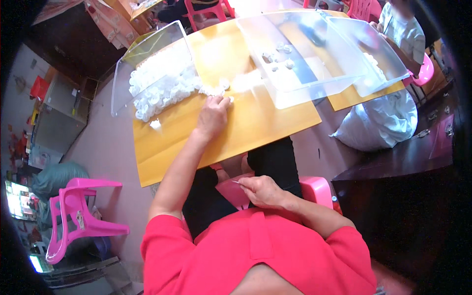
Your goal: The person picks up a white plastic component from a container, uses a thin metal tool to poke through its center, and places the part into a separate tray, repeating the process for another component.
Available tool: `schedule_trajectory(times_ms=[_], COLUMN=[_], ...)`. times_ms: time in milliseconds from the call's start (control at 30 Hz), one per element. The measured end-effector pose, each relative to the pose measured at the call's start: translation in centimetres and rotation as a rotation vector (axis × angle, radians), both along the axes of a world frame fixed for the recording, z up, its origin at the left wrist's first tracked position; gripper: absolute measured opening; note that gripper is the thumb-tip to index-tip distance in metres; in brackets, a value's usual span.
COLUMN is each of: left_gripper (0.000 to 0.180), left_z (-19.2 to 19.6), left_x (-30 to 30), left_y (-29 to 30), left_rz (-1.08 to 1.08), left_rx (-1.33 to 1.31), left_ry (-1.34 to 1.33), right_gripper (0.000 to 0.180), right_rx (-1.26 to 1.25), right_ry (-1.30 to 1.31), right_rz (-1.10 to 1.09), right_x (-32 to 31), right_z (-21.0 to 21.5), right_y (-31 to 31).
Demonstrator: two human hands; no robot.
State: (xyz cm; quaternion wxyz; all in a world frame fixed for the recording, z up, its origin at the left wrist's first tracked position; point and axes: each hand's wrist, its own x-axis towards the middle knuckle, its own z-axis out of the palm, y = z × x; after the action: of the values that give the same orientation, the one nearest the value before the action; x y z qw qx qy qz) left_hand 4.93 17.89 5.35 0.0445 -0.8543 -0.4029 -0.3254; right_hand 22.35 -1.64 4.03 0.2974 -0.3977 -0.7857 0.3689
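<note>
My left hand (213, 117) rests over the yellow tabletop (250, 125), its fingers curled together at several small white plastic pieces (215, 90). What those fingertips hold, if anything, is hidden. A large heap of translucent white ring-like plastic pieces (164, 91) lies just left of it, partly in a tipped clear plastic bin (118, 93). Held low above my lap, my right hand (265, 191) pinches a thin pale stick-like thing (236, 182) that pokes out past the thumb and finger. A single white piece (155, 125) lies apart near the heap.
A big clear bin (295, 101) with a few small pieces stands at the table's right. Beyond it is another clear bin (364, 91), with a person (405, 34) beside it. A white sack (381, 123) sits on the floor; a pink stool (81, 211) stands at left.
</note>
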Motion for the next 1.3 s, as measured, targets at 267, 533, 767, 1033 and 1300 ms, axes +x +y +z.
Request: schedule_trajectory(times_ms=[267,533,767,1033,1300], left_gripper=[0.011,0.012,0.016,0.013,0.024], left_z=[-2.1,1.8,1.3,0.5,0.1], left_x=[-0.2,-3.4,-6.1,-7.2,-6.8], left_y=[-1.1,-10.9,-16.1,-16.5,-16.5], left_rz=[0.001,-0.313,-0.318,-0.123,-0.021], left_rx=[-0.041,-1.211,-1.267,-0.879,-0.562], left_ry=[-0.194,-1.517,-1.597,-1.349,-0.989], right_gripper=[0.012,0.017,0.021,0.020,0.018], right_rx=[-0.063,-0.587,-0.753,-0.892,-0.963], right_ry=[0.020,0.295,0.481,0.533,0.438], right_rz=[0.006,-0.190,-0.193,-0.111,-0.154], right_x=[-0.1,0.2,-3.3,-7.0,-7.9], right_z=[-1.1,0.2,5.2,5.2,6.1], right_y=[-0.5,1.0,3.9,5.6,7.3])
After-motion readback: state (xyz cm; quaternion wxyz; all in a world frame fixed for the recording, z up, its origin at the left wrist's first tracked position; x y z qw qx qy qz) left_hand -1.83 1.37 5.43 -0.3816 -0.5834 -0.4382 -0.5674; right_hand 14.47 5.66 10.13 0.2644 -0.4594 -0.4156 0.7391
